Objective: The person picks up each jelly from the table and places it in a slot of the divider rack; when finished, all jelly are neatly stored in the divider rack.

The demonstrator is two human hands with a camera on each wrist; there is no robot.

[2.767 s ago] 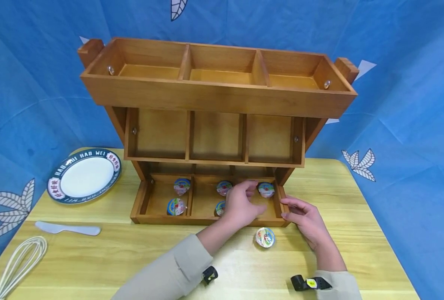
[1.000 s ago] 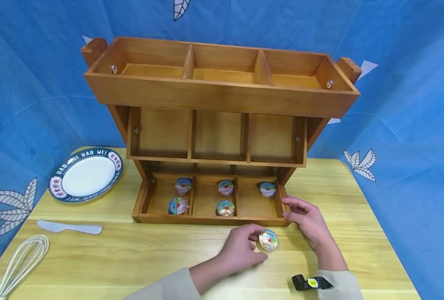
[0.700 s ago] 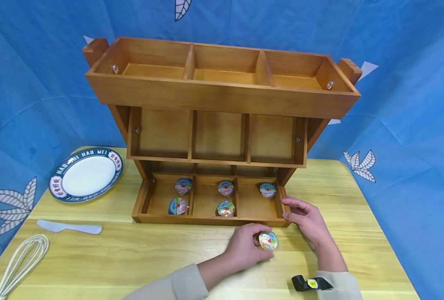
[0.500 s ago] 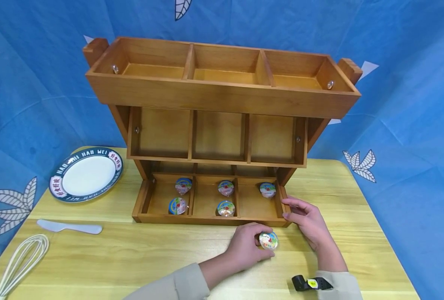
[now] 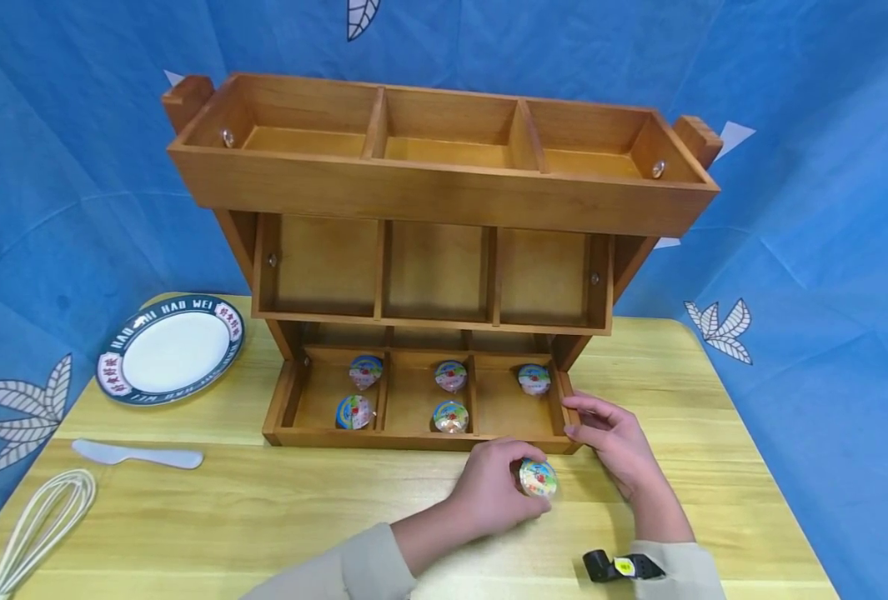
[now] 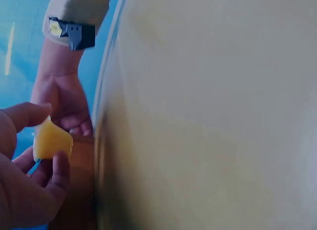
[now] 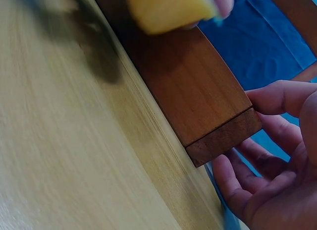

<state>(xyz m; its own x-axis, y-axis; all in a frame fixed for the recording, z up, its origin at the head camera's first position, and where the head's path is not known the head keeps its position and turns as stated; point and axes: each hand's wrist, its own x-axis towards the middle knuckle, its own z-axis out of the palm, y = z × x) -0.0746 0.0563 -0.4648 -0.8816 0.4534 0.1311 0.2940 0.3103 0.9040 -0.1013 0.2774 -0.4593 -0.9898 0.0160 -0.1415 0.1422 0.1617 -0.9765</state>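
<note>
My left hand pinches a small jelly cup with a printed lid, in front of the wooden rack's bottom tray. Yellow filling shows through the cup in the left wrist view, between thumb and fingers. It looks lifted off the table; its shadow lies apart from it in the right wrist view. My right hand grips the bottom tray's right front corner, thumb and fingers on either side of the wooden end. Several similar jelly cups sit in that tray: two left, two middle, one in the right compartment.
Above are the rack's middle tray and top tray, each split into three compartments. At left lie a blue-rimmed plate, a white plastic knife and a whisk. A blue cloth hangs behind the table.
My left hand has left the bottom tray, come down to the jelly cup on the table and taken hold of it; the cup now tilts slightly. The right hand stays at the tray's corner.
</note>
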